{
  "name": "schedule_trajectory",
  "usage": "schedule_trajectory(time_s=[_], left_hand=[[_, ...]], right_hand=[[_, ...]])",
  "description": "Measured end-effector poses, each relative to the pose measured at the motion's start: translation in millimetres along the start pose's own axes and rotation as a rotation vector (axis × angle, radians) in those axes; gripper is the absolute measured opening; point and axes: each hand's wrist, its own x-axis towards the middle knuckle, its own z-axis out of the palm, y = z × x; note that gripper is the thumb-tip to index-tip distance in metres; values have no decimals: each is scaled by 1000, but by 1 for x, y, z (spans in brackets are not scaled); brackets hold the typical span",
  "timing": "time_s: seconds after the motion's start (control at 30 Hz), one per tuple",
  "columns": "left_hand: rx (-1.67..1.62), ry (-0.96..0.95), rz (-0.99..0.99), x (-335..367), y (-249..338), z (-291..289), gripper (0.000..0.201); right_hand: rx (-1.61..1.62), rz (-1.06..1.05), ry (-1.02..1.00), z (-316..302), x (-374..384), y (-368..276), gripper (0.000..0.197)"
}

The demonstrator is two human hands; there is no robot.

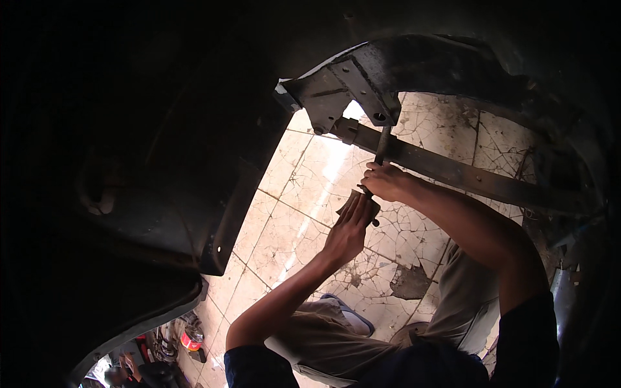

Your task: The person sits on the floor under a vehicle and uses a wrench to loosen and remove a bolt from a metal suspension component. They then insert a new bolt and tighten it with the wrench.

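Note:
My left hand (pixel 349 226) is closed on a small dark metal bracket (pixel 348 202), with its fingers laid straight along it. A stub like a bolt end (pixel 375 222) sticks out beside those fingers. Just above, my right hand (pixel 387 182) is wrapped round the lower part of a dark metal rod (pixel 383 145). The rod runs up to a plate bracket (pixel 352 74) with holes in it, under the dark vehicle body. Where the rod's lower end meets the small bracket is partly hidden by my fingers.
A leaf spring (pixel 453 167) crosses behind my right hand. Dark body panels (pixel 213 252) close in on the left and above. Below lies a cracked tile floor (pixel 304 213) with a broken patch (pixel 410 282). A red container (pixel 191 341) and another person (pixel 132 365) are at lower left.

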Motion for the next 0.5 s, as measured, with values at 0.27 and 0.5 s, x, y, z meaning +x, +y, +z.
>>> schedule_trajectory(time_s=[0.27,0.5], left_hand=[[22,-1,3,-5,4,0,55],[25,-28,-55,-2,3,-4,56]], right_hand=[[6,-18,121,5,-2,0,14],[49,9,21,4,0,0,20]])
